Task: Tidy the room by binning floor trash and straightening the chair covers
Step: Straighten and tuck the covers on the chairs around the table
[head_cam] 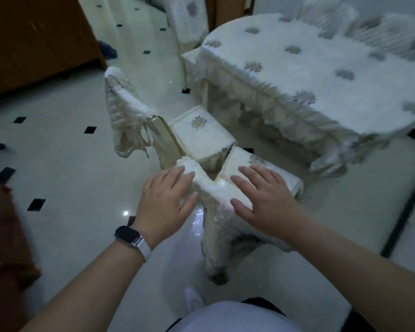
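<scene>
Left hand [164,200], right hand [264,200] spread flat on chair cover [217,231] edge, seemingly; floor [82,183] open.

Open tiled floor [65,168] spreads to the left of the chairs and gives free passage there. Straight ahead, the near chair's covered back [216,200] blocks the way. Its seat [266,168] sits just beside the second chair's seat [199,133], with only a thin slot between them. The draped table [309,75] walls off the right, and a wooden cabinet [34,44] closes the far left.
</scene>
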Available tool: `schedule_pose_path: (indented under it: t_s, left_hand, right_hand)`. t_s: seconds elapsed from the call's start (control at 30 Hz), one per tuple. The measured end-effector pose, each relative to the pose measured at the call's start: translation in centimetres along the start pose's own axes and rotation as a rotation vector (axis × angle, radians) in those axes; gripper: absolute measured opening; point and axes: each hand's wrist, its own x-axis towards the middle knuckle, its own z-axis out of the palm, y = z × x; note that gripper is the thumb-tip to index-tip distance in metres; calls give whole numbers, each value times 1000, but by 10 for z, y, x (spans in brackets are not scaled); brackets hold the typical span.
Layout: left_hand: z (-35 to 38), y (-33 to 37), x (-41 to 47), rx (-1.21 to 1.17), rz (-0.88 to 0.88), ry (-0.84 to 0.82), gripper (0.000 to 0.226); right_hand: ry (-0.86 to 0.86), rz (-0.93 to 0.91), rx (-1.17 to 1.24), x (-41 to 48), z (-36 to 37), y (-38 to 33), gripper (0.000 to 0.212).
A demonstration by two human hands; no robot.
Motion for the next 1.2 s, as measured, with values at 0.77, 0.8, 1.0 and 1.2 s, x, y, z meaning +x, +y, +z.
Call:
schedule_pose_path:
  t_s: [0.77, 0.8, 1.0, 1.2]
  left_hand:
    - [7, 87, -15, -53, 367, -95, 46]
    - [10, 84, -13, -64, 369, -97, 46]
    - [31, 49, 13, -88, 406, -135, 47]
    - [47, 1, 51, -131, 433, -218, 52]
  right_hand:
    - [53, 510, -70, -167, -34, -25, 54]
    - [59, 528, -64, -167, -31, -27, 54]
    - [46, 614, -62, -136, -14, -37, 54]
    - [-12, 690, -78, -95, 20, -46, 56]
